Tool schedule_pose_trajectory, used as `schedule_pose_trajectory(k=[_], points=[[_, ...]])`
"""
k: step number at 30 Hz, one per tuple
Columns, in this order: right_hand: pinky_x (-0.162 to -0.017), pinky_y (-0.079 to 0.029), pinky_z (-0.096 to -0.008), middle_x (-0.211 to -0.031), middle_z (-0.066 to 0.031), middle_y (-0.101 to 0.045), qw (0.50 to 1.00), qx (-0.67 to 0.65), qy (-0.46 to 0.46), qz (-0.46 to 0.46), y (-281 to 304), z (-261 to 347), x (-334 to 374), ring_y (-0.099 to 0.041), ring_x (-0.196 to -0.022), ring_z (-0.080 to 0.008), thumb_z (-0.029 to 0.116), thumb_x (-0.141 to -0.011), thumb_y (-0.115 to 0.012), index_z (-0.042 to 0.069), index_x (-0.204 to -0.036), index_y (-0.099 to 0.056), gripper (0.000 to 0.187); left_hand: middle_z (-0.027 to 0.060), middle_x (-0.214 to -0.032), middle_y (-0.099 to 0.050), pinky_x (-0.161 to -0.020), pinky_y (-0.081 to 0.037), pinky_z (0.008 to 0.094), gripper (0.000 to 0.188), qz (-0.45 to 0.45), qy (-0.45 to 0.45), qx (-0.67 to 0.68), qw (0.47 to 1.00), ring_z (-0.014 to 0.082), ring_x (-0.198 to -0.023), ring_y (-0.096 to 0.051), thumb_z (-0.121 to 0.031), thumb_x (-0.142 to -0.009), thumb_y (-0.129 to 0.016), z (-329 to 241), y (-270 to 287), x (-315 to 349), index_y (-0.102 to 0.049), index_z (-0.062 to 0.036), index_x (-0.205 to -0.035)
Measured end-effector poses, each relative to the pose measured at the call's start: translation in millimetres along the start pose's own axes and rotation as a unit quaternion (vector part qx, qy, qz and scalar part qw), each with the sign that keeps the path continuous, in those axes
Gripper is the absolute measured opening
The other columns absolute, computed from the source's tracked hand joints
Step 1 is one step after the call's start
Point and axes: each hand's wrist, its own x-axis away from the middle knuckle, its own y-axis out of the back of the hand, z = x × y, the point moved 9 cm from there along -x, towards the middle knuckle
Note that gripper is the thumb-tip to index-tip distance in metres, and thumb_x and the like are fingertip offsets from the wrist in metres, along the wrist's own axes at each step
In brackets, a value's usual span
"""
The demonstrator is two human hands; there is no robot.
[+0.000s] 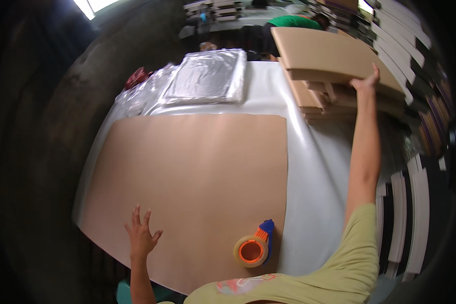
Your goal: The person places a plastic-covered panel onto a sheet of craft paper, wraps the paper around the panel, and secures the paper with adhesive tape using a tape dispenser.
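A large flat sheet of brown cardboard [197, 177] covers much of the table in front of me. Over its near left part my left hand [142, 235] is open, fingers spread, holding nothing. My right arm reaches far out to the right. There my right hand [366, 83] grips the near edge of a flat brown cardboard box [329, 50], the top one on a stack. Part of its grip is hard to make out. On the sheet's near right corner lies a tape dispenser [258, 245] in orange and blue, with a roll of tape on it.
A silvery plastic-wrapped flat pack [205, 76] lies at the table's far side, beside crumpled clear film [144, 93] and something red [138, 77]. A person in green [296, 21] bends over beyond the stack. Pale boards [415, 218] stand along the right side.
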Motion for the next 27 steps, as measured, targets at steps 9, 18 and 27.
schedule_pose_trajectory(k=[9,18,27], points=[[-0.101,-0.03,-0.0531,-0.138,-0.0207,-0.03,0.93,0.279,0.224,0.08,-110.1,69.4,130.2,-0.036,-0.125,-0.034,0.026,-0.067,-0.073,0.005,-0.142,-0.011,0.099,0.0112,-0.15,-0.01,-0.099,-0.022,0.0655,0.086,0.187,0.128,0.118,0.967,0.0324,-0.137,-0.014,-0.041,-0.068,-0.073,68.2,-115.3,104.4,-0.032,-0.014,-0.139],[-0.095,-0.028,-0.0558,-0.132,-0.0038,-0.046,0.826,0.442,-0.061,0.343,-133.2,-94.6,253.3,-0.038,-0.124,-0.0194,0.031,-0.084,-0.059,0.013,-0.135,-0.037,0.059,0.0133,-0.149,-0.012,-0.1,-0.022,0.0639,0.087,0.09,0.045,0.209,0.973,0.0328,-0.137,-0.013,-0.04,-0.068,-0.073,153.3,-128.3,58.8,-0.031,-0.0134,-0.139],[-0.087,-0.04,-0.0327,-0.135,-0.0045,-0.044,0.554,0.68,-0.264,0.401,-83.5,-221.6,495.7,-0.046,-0.116,-0.0182,0.034,-0.081,-0.064,0.013,-0.134,-0.043,0.06,0.0161,-0.146,-0.021,-0.104,-0.025,0.0562,0.079,0.054,-0.147,0.198,0.968,0.0331,-0.136,-0.019,-0.037,-0.074,-0.07,226.2,-98.8,-88.6,-0.033,-0.0073,-0.137]])
